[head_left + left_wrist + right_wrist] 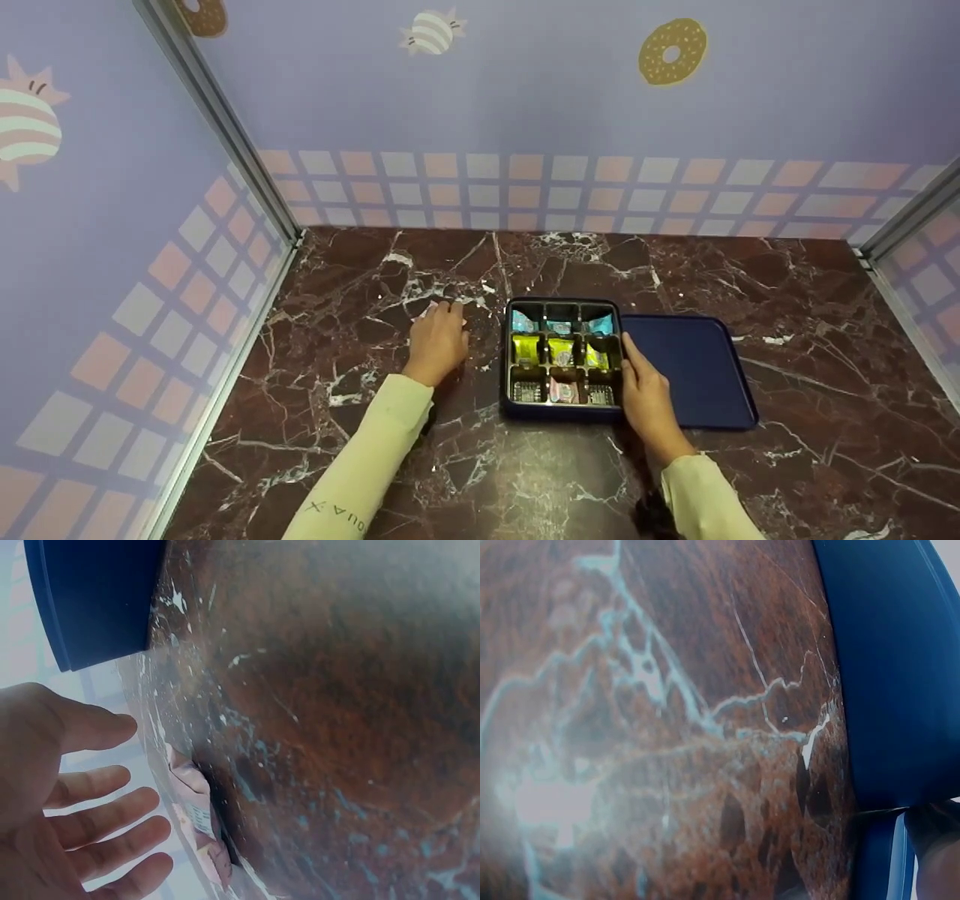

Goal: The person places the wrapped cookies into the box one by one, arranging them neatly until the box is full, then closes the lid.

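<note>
A dark blue box (562,412) with a divided tray stands on the table. Blue packets (559,324) fill its back row, yellow-green packets (561,351) the middle row. A pink packet (564,390) lies in the front-middle compartment; both front corner compartments show bare ribbed bottoms. My left hand (439,341) is left of the box, fingers apart and holding nothing. Beside its fingertips, a pink wrapped packet (199,814) lies on the table, mostly hidden by the hand in the head view. My right hand (646,390) rests against the box's right side with its fingers extended.
A flat dark blue lid (690,367) lies right of the box, partly behind my right hand. The marbled table (375,300) is bounded by a patterned back wall (525,112) and side panels at left and right.
</note>
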The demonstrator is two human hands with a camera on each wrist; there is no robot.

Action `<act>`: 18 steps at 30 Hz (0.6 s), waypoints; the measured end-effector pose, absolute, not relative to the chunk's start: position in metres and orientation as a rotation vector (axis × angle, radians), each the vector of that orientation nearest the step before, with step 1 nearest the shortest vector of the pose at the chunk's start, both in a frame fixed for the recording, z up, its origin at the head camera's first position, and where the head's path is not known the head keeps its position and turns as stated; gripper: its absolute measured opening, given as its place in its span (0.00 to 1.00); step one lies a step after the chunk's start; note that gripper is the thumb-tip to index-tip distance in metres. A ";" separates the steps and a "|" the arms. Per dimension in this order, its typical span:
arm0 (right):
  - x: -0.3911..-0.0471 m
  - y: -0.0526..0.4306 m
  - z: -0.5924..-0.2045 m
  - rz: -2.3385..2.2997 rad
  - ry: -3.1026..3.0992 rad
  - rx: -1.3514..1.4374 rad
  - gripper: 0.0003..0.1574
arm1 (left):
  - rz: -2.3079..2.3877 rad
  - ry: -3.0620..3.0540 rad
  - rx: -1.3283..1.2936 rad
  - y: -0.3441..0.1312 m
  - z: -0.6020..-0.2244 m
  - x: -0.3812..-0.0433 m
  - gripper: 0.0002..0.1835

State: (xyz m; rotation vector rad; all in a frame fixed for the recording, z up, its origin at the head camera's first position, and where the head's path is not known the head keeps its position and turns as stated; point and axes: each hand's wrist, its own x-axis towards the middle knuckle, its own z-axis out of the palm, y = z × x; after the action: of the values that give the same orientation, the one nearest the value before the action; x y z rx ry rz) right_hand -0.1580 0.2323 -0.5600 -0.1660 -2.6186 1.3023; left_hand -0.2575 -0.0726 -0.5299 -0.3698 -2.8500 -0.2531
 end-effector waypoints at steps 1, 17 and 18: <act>-0.158 0.232 -0.560 1.299 -2.617 -0.165 0.30 | -0.254 -2.855 -0.368 -0.074 -0.530 -0.258 0.20; -0.158 0.232 -0.560 1.276 -2.618 -0.160 0.30 | -0.273 -2.901 -0.363 -0.081 -0.534 -0.267 0.17; -0.158 0.232 -0.560 1.273 -2.621 -0.159 0.29 | -0.271 -2.898 -0.367 -0.081 -0.534 -0.267 0.16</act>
State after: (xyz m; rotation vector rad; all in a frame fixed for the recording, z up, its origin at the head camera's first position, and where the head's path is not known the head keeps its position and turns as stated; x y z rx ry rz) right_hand -0.1577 0.2319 -0.5604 -0.1591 -2.6207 1.2728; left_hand -0.2668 -0.0810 -0.5342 -0.3673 -2.8979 -0.2706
